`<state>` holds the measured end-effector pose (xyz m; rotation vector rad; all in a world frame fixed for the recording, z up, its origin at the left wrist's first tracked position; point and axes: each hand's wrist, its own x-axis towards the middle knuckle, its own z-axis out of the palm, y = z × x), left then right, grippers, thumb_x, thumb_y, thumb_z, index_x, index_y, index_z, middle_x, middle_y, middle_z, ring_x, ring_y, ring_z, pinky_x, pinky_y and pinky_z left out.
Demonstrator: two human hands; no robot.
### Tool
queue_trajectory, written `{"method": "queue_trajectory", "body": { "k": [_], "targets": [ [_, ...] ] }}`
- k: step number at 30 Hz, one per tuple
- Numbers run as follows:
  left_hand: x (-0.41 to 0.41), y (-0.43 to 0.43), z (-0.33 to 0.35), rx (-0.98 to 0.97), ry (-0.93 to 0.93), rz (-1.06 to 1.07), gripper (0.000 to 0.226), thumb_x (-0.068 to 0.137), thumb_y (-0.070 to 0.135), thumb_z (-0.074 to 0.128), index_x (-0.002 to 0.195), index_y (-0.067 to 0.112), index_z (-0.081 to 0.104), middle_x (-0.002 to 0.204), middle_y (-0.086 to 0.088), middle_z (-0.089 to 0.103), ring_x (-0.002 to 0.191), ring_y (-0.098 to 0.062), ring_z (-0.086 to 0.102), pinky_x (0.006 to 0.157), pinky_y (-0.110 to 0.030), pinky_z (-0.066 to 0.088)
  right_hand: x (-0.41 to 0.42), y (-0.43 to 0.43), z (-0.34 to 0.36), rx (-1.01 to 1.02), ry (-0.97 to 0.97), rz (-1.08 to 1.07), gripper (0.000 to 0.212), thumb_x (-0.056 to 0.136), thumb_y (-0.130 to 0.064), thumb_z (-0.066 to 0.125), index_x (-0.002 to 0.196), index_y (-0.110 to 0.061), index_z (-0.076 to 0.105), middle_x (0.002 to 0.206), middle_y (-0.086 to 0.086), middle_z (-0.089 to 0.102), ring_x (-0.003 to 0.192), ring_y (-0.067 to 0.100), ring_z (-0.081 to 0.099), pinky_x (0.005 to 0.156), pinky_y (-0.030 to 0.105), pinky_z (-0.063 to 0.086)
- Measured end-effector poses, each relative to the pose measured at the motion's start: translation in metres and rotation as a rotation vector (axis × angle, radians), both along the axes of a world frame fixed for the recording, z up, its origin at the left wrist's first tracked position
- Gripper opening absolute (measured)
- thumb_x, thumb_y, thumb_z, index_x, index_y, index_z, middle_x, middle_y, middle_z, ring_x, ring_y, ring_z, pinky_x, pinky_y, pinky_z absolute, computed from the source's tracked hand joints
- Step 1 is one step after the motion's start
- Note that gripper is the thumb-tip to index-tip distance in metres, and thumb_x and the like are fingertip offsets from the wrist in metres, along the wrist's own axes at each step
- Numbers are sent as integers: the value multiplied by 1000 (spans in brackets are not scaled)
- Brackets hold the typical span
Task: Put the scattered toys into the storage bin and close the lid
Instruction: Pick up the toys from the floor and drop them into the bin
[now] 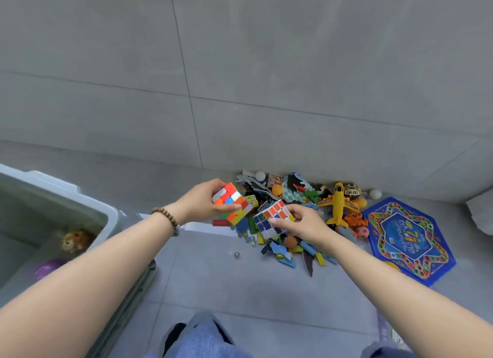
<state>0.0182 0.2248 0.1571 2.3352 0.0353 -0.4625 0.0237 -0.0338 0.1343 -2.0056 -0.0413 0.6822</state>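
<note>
The left hand (202,201) grips a bright cube (230,203); the right hand (301,221) grips a white-edged cube (272,220). The open storage bin (106,219) lies at nine o'clock, nearer the left hand

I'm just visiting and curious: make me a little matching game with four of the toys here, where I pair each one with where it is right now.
Toys:
1. Stickerless cube
2. White-edged cube
3. Yellow plane
4. Plush toy

Places:
A. Inside the bin
B. In the left hand
C. On the floor, left of the blue game board
D. In the right hand

Pairs: 1-B, 2-D, 3-C, 4-A
</note>
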Motion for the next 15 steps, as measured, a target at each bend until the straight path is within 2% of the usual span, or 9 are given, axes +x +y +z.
{"method": "queue_trajectory", "body": {
  "k": [4, 6, 8, 11, 15],
  "targets": [
    [-31, 44, 69, -166, -91, 176, 48, 73, 53, 71, 108, 24, 56, 92, 11, 62, 78, -4, 59, 62, -17, 44, 1, 50, 72, 164, -27, -25, 42, 81, -39, 70, 116, -16, 62, 102, -2, 71, 94, 8, 67, 74, 23, 58],
    [-56, 78, 91, -221, -120, 273, 62, 65, 66, 71, 109, 25, 58, 96, 9, 65, 84, -8, 62, 68, -21, 47, -5, 86, 98, 229, -21, -4, 44, 82, -40, 68, 118, -15, 61, 107, 2, 70, 99, 16, 67, 80, 30, 58],
    [-87, 115, 104, -251, -142, 377, 70, 56, 74, 69, 107, 28, 60, 98, 9, 67, 89, -7, 64, 73, -24, 50, -16, 129, 117, 294, -9, 23, 41, 83, -39, 66, 116, -16, 60, 106, 4, 70, 95, 21, 68, 83, 35, 57],
    [-145, 172, 104, -306, -171, 563, 62, 59, 67, 71, 106, 27, 62, 98, 9, 69, 90, -8, 64, 74, -28, 54, -39, 201, 131, 343, 30, 101, 28, 88, -37, 62, 109, -19, 60, 97, 1, 70, 81, 18, 68, 83, 34, 55],
    [-230, 241, 70, -300, -141, 834, 50, 78, 53, 68, 112, 17, 63, 102, 2, 69, 89, -10, 64, 80, -30, 53, -75, 299, 120, 299, 69, 261, 30, 89, -39, 60, 110, -18, 58, 92, 0, 70, 77, 17, 69, 79, 31, 54]
  ]
}}
